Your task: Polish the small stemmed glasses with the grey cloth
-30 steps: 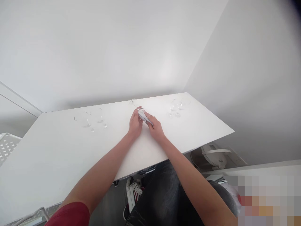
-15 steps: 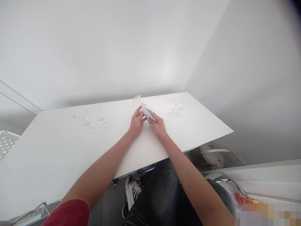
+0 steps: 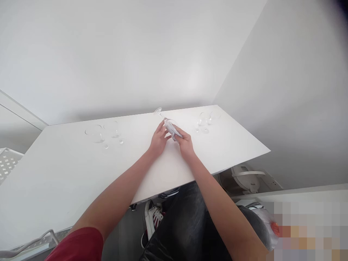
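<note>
A clear stemmed wine glass (image 3: 162, 116) is held tilted over the white table (image 3: 81, 170), its foot pointing away toward the wall. My left hand (image 3: 158, 139) is wrapped around the bowl of the glass. My right hand (image 3: 185, 142) pinches a pale grey cloth (image 3: 172, 129) that is pushed into the bowl. Both hands meet at the glass, near the table's far middle.
Two clear glasses (image 3: 102, 132) stand at the table's far left and two more glasses (image 3: 206, 121) at the far right. A white wall runs behind the table. A white appliance (image 3: 246, 179) sits on the floor under the right edge. A wire rack (image 3: 8, 163) is at left.
The glass has turned and lifted slightly, its foot shifting right toward the wall. Both hands have drifted a little to the right with it, the cloth working in the bowl.
</note>
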A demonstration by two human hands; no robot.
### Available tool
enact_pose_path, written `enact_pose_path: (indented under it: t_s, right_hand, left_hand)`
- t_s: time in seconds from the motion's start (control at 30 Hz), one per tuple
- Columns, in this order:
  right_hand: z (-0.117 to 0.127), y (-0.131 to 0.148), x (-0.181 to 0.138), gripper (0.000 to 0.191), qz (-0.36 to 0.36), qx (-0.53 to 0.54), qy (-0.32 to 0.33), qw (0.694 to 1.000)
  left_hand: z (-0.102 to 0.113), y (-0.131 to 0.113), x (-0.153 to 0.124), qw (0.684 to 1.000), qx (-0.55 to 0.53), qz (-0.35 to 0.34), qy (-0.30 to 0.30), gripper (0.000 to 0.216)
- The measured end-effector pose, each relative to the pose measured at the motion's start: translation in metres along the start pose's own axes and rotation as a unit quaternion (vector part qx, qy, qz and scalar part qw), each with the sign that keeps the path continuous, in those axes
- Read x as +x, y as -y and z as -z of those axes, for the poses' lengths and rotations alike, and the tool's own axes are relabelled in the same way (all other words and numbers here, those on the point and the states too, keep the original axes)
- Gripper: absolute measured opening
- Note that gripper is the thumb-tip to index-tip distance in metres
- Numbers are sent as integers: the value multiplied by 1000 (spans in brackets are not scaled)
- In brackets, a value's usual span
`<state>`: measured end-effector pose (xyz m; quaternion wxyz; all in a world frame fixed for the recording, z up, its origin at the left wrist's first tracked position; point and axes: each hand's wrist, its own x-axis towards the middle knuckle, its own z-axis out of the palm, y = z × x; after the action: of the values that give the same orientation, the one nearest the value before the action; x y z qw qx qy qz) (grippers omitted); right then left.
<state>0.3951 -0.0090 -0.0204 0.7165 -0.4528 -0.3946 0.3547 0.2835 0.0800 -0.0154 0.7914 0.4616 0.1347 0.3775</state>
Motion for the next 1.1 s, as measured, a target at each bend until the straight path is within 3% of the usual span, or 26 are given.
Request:
enact_pose_path:
  t_s: [0.1, 0.3, 0.47, 0.67, 0.77, 0.83, 0.93, 1.1]
  right_hand:
    - [-3, -2, -1, 33, -2, -21, -9, 1000]
    - [7, -5, 3, 18, -87, 184, -7, 979]
    - [10, -1, 5, 20, -79, 235, -41, 968]
    - [11, 3, 2, 30, -38, 120, -83, 989]
    - [17, 3, 4, 35, -24, 121, -145, 982]
    - [20, 2, 5, 38, -15, 125, -172, 977]
    - [22, 2, 4, 39, -1, 105, -179, 978]
    - [25, 3, 3, 34, 29, 114, -193, 974]
  left_hand:
    - [2, 2, 0, 1000, 9, -8, 0, 44]
    - [6, 11, 5, 999, 30, -40, 20, 54]
    - [2, 9, 3, 997, 37, -41, 53, 51]
    - [-2, 2, -2, 998, -12, 30, 61, 50]
    - [-3, 1, -3, 992, -44, 84, 81, 36]
    - [-3, 1, -3, 983, -63, 135, 109, 37]
    - [-3, 0, -3, 965, -84, 199, 147, 41]
    - [3, -1, -1, 953, -106, 237, 158, 44]
